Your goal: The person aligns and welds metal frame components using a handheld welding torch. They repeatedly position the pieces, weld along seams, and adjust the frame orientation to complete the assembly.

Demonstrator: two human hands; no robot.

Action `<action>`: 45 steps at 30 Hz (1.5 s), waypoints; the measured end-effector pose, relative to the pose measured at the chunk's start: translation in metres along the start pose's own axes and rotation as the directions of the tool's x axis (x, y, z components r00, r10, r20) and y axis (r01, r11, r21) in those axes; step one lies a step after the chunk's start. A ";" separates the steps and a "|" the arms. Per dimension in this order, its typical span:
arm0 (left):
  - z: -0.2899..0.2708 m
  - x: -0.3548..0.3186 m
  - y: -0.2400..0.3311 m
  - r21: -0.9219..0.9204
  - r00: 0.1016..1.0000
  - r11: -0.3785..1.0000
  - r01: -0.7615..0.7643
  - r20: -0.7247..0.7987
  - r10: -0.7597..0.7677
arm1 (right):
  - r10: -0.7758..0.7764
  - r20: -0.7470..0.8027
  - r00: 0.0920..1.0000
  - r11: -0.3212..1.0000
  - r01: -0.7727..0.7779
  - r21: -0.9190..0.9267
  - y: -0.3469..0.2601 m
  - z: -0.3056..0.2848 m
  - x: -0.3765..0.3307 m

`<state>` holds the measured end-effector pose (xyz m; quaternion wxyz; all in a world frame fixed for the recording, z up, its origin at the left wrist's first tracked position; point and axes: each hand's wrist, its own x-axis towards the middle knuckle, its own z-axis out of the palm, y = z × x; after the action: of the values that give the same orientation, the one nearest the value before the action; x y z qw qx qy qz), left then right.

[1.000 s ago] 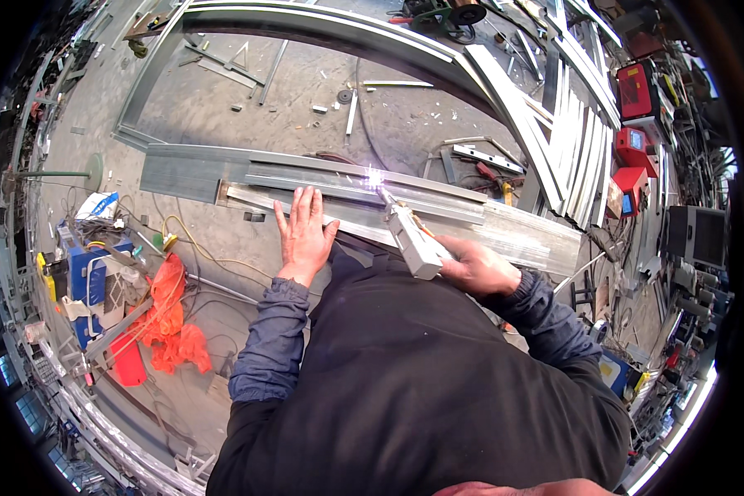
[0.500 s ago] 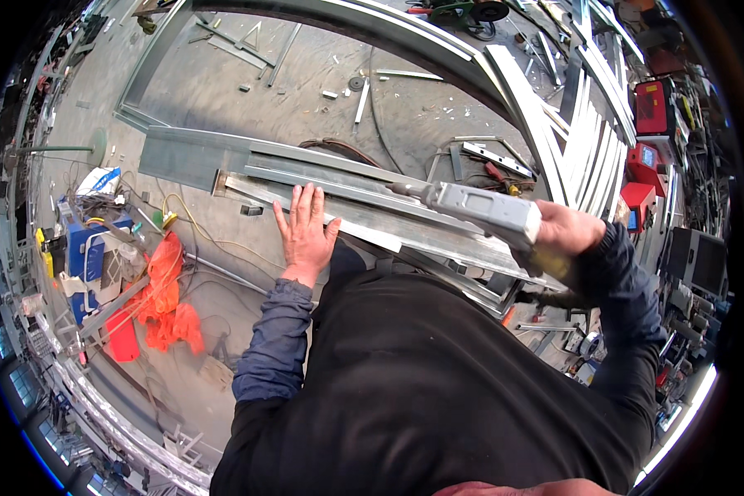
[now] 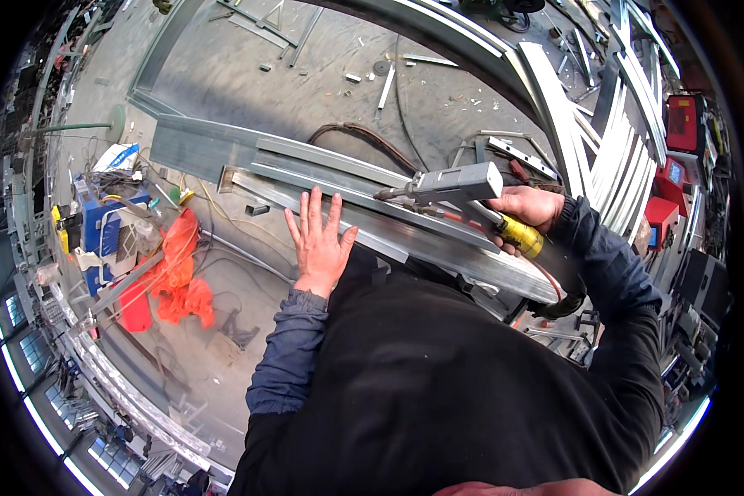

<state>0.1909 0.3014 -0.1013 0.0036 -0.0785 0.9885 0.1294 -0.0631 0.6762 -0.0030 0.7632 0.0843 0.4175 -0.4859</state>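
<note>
My right hand (image 3: 527,211) is wrapped round the grip of a grey pistol-shaped power tool (image 3: 457,183), with a yellow cylinder (image 3: 521,236) below the hand. The tool's narrow nose points left, over a long galvanized metal channel (image 3: 463,248); I cannot tell whether it touches. My left hand (image 3: 321,255) lies flat with fingers spread, its fingertips on the near edge of the channel, left of the nose. A reddish hose or cable (image 3: 461,217) runs below the tool across the metal.
A large curved metal frame (image 3: 438,50) rises beyond the workpiece. At right lie stacked metal strips (image 3: 620,178) beside red machines (image 3: 663,219). On the left floor stand a blue case (image 3: 101,227) and orange cloth (image 3: 182,285). A cable (image 3: 401,91) crosses the far floor.
The tool in my right hand has tilted and moved slightly down and left, its nose now nearer my left hand. My left hand stays spread on the metal. The whole view has shifted somewhat.
</note>
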 end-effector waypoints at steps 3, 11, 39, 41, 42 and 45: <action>-0.003 0.002 0.003 -0.001 1.000 1.000 0.013 0.018 -0.012 | 0.029 0.001 1.000 0.999 -0.029 0.028 0.002 -0.010 0.006; -0.003 0.001 0.010 0.021 0.999 0.999 0.042 -0.002 -0.042 | 0.048 0.041 0.998 0.998 -0.050 0.037 0.001 -0.020 0.009; -0.004 0.000 0.007 0.051 0.995 0.997 0.058 0.083 -0.062 | 0.045 0.103 0.994 0.998 -0.041 -0.046 -0.001 -0.022 0.008; -0.005 0.000 0.006 0.046 0.994 0.997 0.058 0.091 -0.062 | 0.060 0.090 0.994 0.998 -0.056 -0.042 0.001 -0.024 0.009; -0.007 0.001 0.007 0.039 0.994 0.998 0.058 0.094 -0.062 | 0.056 0.094 0.994 0.998 -0.052 -0.041 0.002 -0.024 0.009; -0.009 0.002 0.007 0.029 0.993 0.998 0.060 0.103 -0.063 | 0.047 0.098 0.994 0.998 -0.043 -0.044 0.004 -0.025 0.009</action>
<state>0.1884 0.3053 -0.0912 0.0601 -0.1019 0.9857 0.1204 -0.0726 0.6851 -0.0268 0.7954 0.0536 0.3871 -0.4632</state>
